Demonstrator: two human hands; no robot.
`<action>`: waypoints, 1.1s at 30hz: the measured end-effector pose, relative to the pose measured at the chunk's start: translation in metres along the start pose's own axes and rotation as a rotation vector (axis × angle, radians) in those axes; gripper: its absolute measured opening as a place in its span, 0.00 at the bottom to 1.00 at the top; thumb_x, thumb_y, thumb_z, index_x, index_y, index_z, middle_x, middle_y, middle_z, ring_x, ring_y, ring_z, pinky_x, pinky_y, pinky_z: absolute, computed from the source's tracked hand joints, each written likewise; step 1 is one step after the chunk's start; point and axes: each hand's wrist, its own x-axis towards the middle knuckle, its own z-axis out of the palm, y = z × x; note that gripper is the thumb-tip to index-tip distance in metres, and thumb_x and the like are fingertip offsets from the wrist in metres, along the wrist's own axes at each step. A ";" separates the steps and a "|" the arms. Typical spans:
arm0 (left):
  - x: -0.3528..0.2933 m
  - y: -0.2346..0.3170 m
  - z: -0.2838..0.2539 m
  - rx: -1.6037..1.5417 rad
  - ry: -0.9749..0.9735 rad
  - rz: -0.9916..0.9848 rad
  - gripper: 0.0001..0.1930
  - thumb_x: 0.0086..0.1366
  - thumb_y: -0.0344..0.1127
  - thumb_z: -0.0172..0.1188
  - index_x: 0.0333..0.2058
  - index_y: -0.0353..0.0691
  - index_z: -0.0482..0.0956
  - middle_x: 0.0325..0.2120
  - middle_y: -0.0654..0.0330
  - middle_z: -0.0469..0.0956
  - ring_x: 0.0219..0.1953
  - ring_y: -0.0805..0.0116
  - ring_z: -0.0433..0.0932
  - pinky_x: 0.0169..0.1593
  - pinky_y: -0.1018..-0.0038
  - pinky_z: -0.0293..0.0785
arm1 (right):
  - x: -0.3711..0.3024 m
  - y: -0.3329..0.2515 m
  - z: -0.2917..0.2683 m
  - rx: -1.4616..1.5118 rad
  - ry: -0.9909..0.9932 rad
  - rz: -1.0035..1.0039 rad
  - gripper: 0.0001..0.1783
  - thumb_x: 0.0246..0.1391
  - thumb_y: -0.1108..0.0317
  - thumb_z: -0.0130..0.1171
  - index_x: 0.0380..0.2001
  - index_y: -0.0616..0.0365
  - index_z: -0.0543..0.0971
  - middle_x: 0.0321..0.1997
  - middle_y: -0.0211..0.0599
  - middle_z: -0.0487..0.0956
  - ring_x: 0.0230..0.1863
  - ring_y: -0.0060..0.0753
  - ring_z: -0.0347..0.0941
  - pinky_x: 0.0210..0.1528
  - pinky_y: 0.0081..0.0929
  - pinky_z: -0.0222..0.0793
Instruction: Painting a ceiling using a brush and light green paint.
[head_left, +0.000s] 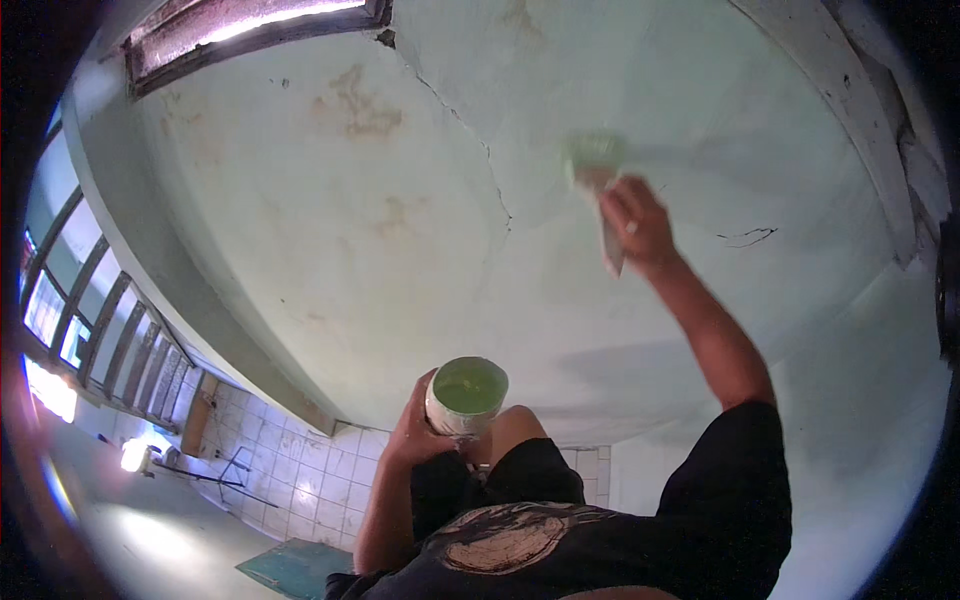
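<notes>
A wide paintbrush (597, 178) is in my right hand (640, 222), its fingers closed round the handle. The bristles, loaded with pale green paint and blurred, lie against or close to the wall (420, 270); I cannot tell whether they touch. Low in front of my body, my left hand (411, 436) grips the side of a white paint container (462, 412). Light green paint (470, 386) shows inside its open top. The wall is pale green with brownish stains.
A crack (487, 150) runs down the wall from a wooden-framed opening (260, 35) at the upper left. Wooden bars like a railing or ladder (120, 330) stand at the left. Below are floor tiles (310, 470), a thin dark metal frame (225, 482) and a teal panel (295, 568).
</notes>
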 end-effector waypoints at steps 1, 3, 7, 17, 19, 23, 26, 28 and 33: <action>-0.005 0.006 0.003 -0.096 0.010 -0.023 0.53 0.34 0.32 0.75 0.60 0.36 0.53 0.53 0.54 0.67 0.57 0.63 0.66 0.59 0.65 0.62 | -0.007 -0.027 -0.009 0.146 -0.113 0.088 0.19 0.35 0.74 0.63 0.37 0.53 0.77 0.39 0.39 0.75 0.43 0.47 0.72 0.43 0.38 0.73; -0.010 0.006 0.003 -0.088 0.001 -0.039 0.53 0.34 0.32 0.76 0.60 0.35 0.53 0.53 0.54 0.67 0.57 0.63 0.66 0.59 0.65 0.62 | -0.012 -0.041 -0.011 0.292 -0.226 0.180 0.17 0.38 0.74 0.63 0.36 0.52 0.78 0.39 0.38 0.75 0.43 0.47 0.73 0.43 0.38 0.73; -0.003 0.000 0.000 0.010 -0.062 0.002 0.55 0.34 0.34 0.77 0.60 0.35 0.53 0.53 0.54 0.66 0.56 0.64 0.66 0.59 0.65 0.63 | 0.034 0.029 0.005 0.275 -0.215 0.187 0.14 0.45 0.72 0.63 0.38 0.56 0.78 0.42 0.41 0.78 0.46 0.43 0.74 0.49 0.35 0.70; 0.003 0.011 0.005 0.139 0.048 0.035 0.55 0.31 0.41 0.80 0.58 0.37 0.55 0.53 0.53 0.67 0.56 0.61 0.67 0.57 0.61 0.65 | 0.194 0.086 -0.075 0.116 0.089 0.214 0.14 0.51 0.63 0.55 0.41 0.53 0.77 0.39 0.40 0.78 0.42 0.43 0.75 0.44 0.37 0.71; 0.001 0.011 0.007 -0.105 -0.012 0.058 0.55 0.32 0.41 0.80 0.59 0.37 0.55 0.54 0.52 0.67 0.57 0.59 0.66 0.59 0.60 0.63 | 0.167 0.062 -0.060 -0.196 0.269 0.082 0.14 0.53 0.65 0.52 0.44 0.47 0.75 0.49 0.33 0.72 0.44 0.43 0.72 0.39 0.38 0.73; -0.012 0.003 0.006 -0.001 -0.028 0.030 0.53 0.36 0.34 0.78 0.59 0.36 0.54 0.53 0.53 0.67 0.56 0.63 0.66 0.57 0.63 0.66 | 0.148 0.036 -0.047 -0.257 0.351 -0.084 0.17 0.40 0.73 0.60 0.38 0.51 0.73 0.39 0.34 0.71 0.38 0.38 0.72 0.33 0.29 0.74; -0.013 0.003 0.005 0.067 -0.032 0.049 0.53 0.35 0.33 0.79 0.59 0.36 0.54 0.52 0.53 0.67 0.55 0.63 0.67 0.56 0.64 0.67 | 0.160 0.039 -0.054 -0.317 0.384 -0.060 0.16 0.38 0.73 0.59 0.35 0.52 0.72 0.38 0.34 0.70 0.38 0.37 0.71 0.33 0.29 0.74; -0.012 0.007 0.008 0.078 -0.040 0.072 0.53 0.34 0.32 0.79 0.59 0.36 0.54 0.52 0.53 0.68 0.55 0.63 0.67 0.56 0.64 0.67 | 0.168 0.041 -0.059 -0.317 0.401 -0.046 0.14 0.39 0.74 0.59 0.33 0.52 0.71 0.38 0.33 0.70 0.40 0.37 0.71 0.35 0.29 0.74; -0.010 0.012 0.015 0.006 -0.014 0.012 0.54 0.34 0.32 0.79 0.59 0.36 0.54 0.51 0.54 0.68 0.54 0.63 0.68 0.56 0.64 0.68 | 0.189 0.050 -0.067 -0.378 0.400 -0.069 0.12 0.41 0.70 0.58 0.33 0.51 0.71 0.37 0.33 0.68 0.42 0.35 0.70 0.41 0.30 0.74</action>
